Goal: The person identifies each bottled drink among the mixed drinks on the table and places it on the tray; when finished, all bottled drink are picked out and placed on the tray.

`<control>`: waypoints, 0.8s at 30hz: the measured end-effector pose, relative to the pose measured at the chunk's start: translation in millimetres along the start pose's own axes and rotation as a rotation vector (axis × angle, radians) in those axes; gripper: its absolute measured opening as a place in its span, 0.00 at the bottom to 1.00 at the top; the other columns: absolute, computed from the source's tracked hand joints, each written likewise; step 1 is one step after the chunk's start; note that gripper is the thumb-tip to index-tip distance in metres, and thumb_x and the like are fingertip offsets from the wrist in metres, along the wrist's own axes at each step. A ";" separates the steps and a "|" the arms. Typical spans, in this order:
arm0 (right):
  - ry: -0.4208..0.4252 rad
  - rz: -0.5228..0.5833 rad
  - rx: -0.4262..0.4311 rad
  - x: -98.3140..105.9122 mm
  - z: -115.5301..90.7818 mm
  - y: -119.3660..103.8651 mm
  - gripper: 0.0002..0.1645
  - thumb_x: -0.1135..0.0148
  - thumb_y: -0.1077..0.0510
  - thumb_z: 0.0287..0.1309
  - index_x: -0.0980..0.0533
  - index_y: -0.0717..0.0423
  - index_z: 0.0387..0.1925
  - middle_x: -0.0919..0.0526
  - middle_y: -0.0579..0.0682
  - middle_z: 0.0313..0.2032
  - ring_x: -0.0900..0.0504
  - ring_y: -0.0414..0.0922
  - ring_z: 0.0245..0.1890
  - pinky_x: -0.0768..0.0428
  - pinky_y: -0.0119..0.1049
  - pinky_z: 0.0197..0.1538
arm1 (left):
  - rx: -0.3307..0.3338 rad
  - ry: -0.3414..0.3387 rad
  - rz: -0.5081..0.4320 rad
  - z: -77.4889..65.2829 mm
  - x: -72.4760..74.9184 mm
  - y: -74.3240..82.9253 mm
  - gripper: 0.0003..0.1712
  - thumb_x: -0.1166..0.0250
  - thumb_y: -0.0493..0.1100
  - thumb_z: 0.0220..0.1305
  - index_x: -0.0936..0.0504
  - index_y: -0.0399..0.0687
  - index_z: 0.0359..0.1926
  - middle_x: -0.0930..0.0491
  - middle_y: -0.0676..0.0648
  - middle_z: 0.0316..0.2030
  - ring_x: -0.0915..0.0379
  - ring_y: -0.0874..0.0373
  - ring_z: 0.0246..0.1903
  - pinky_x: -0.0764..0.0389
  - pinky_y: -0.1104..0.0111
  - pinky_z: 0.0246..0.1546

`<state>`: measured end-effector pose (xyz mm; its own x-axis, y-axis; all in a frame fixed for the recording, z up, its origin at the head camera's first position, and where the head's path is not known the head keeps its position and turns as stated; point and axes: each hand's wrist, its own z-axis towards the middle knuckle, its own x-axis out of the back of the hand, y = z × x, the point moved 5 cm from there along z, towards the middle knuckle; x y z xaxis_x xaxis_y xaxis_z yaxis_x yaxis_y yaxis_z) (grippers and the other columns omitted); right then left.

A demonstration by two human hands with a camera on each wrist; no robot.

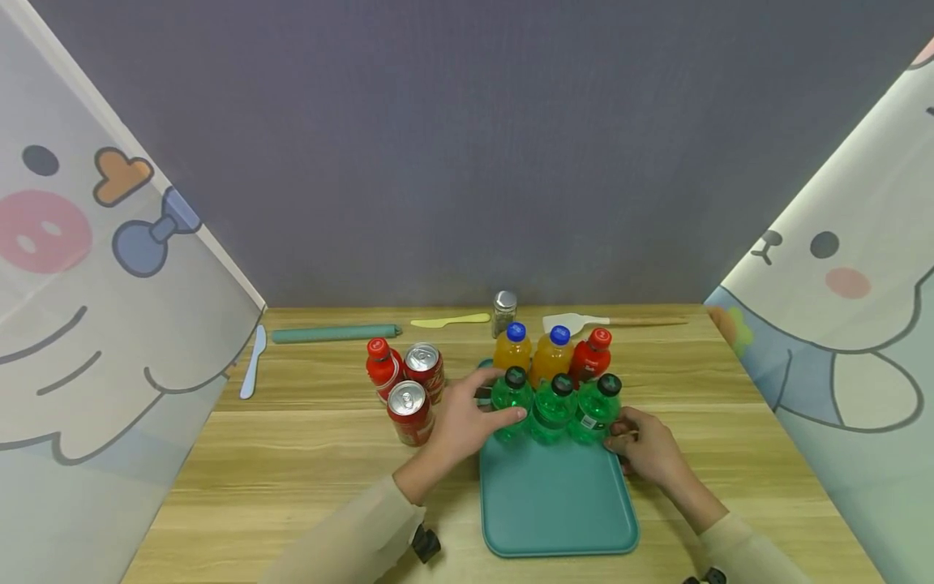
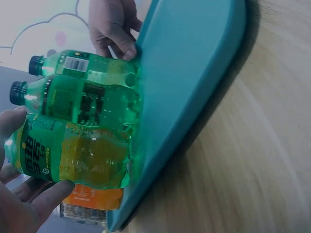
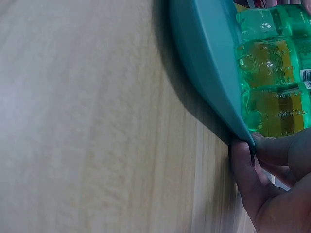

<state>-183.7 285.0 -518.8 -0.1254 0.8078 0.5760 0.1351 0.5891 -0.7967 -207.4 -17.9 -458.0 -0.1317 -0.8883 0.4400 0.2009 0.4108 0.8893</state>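
Note:
A teal tray bears three green bottles with black caps in a row: a left one, a middle one and a right one. Behind them stand two orange drink bottles with blue caps and a red-capped bottle. My left hand holds the left green bottle, thumb and fingers on its sides. In the left wrist view this bottle stands beside the other two. With my right hand I pinch the tray's right rim; the right wrist view shows thumb below and fingers above it.
Left of the tray stand two red cans and a red bottle. Along the back lie a teal rod, a yellow knife and a spatula, near a shaker. A pale blue knife lies far left.

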 end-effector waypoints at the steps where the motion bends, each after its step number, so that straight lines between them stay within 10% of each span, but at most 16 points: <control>1: 0.000 -0.002 0.001 -0.4 -0.4 -0.2 0.17 0.32 0.69 0.59 0.22 0.65 0.50 0.17 0.58 0.40 0.18 0.46 0.24 0.17 0.39 0.22 | 0.007 0.000 0.014 -0.4 -0.7 -1.3 0.36 0.21 0.59 0.54 0.19 0.54 0.62 0.18 0.49 0.59 0.15 0.50 0.51 0.12 0.62 0.46; 10: 0.008 -0.017 0.022 -0.8 -0.2 -2.8 0.15 0.32 0.69 0.59 0.21 0.64 0.48 0.17 0.58 0.38 0.18 0.46 0.25 0.17 0.38 0.21 | 0.032 -0.022 0.021 -4.4 -3.4 -4.1 0.38 0.21 0.58 0.56 0.22 0.54 0.65 0.19 0.48 0.60 0.20 0.52 0.57 0.13 0.65 0.49; 24: -0.082 0.025 0.026 3.7 -5.8 0.2 0.24 0.32 0.66 0.62 0.24 0.69 0.59 0.17 0.63 0.47 0.15 0.48 0.36 0.13 0.37 0.29 | -0.014 -0.176 0.207 -13.4 5.8 5.4 0.41 0.30 0.60 0.65 0.31 0.56 0.74 0.28 0.47 0.70 0.30 0.45 0.69 0.24 0.45 0.65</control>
<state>-178.5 288.3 -515.8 -0.2026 0.8173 0.5395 0.1141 0.5668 -0.8159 -194.0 -23.6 -452.3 -0.2532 -0.7353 0.6286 0.2544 0.5763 0.7766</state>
